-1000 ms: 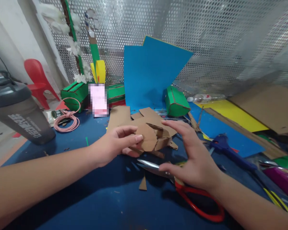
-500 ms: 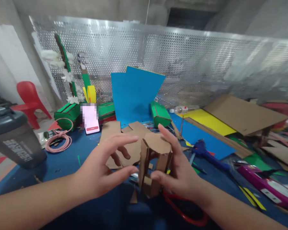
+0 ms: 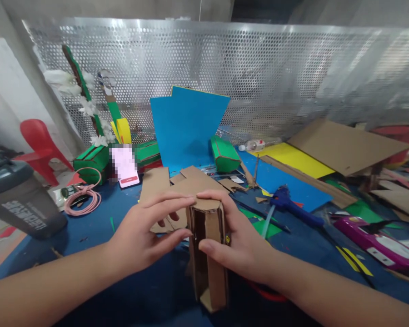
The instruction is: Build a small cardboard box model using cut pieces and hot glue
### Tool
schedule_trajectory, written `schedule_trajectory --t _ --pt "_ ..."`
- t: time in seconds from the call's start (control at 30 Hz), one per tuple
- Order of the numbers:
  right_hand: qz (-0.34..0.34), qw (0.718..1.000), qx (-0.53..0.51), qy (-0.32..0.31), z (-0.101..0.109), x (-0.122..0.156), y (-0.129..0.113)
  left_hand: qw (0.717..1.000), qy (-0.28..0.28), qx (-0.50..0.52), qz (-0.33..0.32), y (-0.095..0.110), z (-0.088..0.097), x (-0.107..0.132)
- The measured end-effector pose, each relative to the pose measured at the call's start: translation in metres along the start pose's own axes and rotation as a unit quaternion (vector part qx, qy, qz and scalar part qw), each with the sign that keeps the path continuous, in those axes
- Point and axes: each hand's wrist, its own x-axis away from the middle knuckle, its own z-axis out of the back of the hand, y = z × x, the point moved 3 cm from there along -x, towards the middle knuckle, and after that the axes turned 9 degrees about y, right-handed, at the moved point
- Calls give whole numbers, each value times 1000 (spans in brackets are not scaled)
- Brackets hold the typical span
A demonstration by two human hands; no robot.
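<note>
- The cardboard box (image 3: 218,284), tall and open-fronted, stands upright in front, midway between the forearms.
- The right hand (image 3: 240,243) is clamped on it — thumb across the front panel, fingers wrapped over the right side near the top edge.
- The left hand (image 3: 146,227) is curved, thumb and index finger apart, their tips at the box's upper left edge.
- Cardboard sheets (image 3: 194,181) lie just behind the box, leaving little room there.
- Bare blue table (image 3: 150,295) stretches left of the box, in front of the left forearm.
- A red handle (image 3: 272,296) pokes out beneath the right forearm, partly hidden.
- Rightward, a blue glue gun (image 3: 300,211) and purple power strip (image 3: 378,245) crowd the space.
- The cup (image 3: 23,195) stands near the table's left edge — well apart from both hands.
</note>
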Motion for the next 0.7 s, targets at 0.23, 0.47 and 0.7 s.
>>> schedule_trajectory --t 0.23,0.47,0.7 --pt "-70 997 -37 0 -2 -2 -2 999 2 -17 -34 2 -4 -2" --pt "-69 997 -44 -2 0 -2 -1 999 1 -33 -23 1 -1 -1" --pt "-17 1000 -10 10 3 0 5 995 16 33 90 -5 -5 3"
